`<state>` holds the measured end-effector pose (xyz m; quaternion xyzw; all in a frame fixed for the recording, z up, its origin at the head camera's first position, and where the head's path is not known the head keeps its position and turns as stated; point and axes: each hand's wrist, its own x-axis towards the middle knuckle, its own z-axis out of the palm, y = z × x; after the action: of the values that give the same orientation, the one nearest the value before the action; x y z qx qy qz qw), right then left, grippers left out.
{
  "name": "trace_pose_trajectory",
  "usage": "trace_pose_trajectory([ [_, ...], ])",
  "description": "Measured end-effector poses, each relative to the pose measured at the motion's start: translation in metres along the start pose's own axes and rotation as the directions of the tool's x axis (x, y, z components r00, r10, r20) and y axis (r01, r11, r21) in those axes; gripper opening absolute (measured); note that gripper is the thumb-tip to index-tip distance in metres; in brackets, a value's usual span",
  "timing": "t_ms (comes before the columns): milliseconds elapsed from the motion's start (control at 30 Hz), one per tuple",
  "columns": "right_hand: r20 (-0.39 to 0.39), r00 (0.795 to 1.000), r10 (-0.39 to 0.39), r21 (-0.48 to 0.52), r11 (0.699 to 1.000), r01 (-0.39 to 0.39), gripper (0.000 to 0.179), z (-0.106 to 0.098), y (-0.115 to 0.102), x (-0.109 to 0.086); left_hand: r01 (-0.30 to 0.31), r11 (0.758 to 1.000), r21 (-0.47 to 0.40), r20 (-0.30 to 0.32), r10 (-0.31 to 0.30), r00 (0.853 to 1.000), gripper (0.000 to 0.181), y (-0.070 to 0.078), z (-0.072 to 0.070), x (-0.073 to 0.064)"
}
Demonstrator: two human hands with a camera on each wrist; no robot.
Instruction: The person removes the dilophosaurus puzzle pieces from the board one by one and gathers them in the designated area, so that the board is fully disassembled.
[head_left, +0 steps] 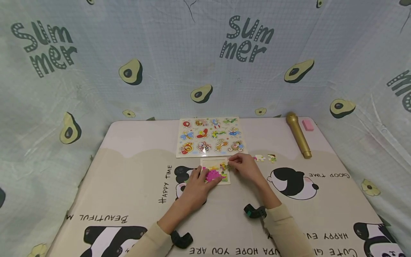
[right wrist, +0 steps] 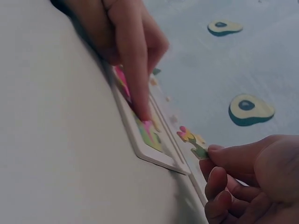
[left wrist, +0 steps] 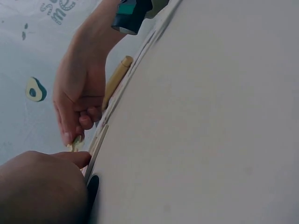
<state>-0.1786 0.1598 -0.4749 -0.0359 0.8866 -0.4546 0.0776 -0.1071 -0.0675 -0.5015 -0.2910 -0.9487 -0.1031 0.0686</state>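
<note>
A small jigsaw puzzle [head_left: 213, 175] in a white frame lies on the table, showing a pink figure. My left hand [head_left: 196, 186] rests over its left side, and in the right wrist view an extended finger [right wrist: 138, 86] presses the pieces inside the frame. At the frame's upper right corner, my right hand [head_left: 245, 167] pinches a puzzle piece [right wrist: 194, 143] between thumb and forefinger. That piece, green with a pink and yellow flower shape, is raised above the frame's edge. The left wrist view shows the right hand [left wrist: 81, 93] close beside the left [left wrist: 42, 186].
A larger insect picture board [head_left: 210, 145] lies just behind the puzzle. Loose puzzle pieces [head_left: 272, 158] sit right of the right hand. Farther right are a gold microphone-shaped object [head_left: 298, 135] and a pink block [head_left: 308, 125]. An avocado-print curtain [head_left: 167, 71] surrounds the table.
</note>
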Motion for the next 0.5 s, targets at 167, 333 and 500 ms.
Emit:
trace_pose_trajectory([
  [167, -0.02, 1.0, 0.017, 0.007, 1.0, -0.017, 0.02, -0.015, 0.001, 0.001, 0.003, 1.0, -0.003, 0.003, -0.003, 1.0, 0.051, -0.001, -0.001, -0.001],
  [333, -0.046, 0.998, 0.039, 0.017, 0.999, -0.038, 0.022, -0.03, 0.004, 0.001, 0.005, 1.0, -0.009, 0.015, -0.005, 1.0, 0.052, -0.002, 0.0, -0.001],
  [500, -0.059, 0.997, 0.041, 0.057, 0.998, -0.038, 0.024, -0.047, 0.01, -0.001, -0.003, 1.0, -0.015, 0.01, 0.003, 1.0, 0.052, -0.002, -0.001, -0.001],
])
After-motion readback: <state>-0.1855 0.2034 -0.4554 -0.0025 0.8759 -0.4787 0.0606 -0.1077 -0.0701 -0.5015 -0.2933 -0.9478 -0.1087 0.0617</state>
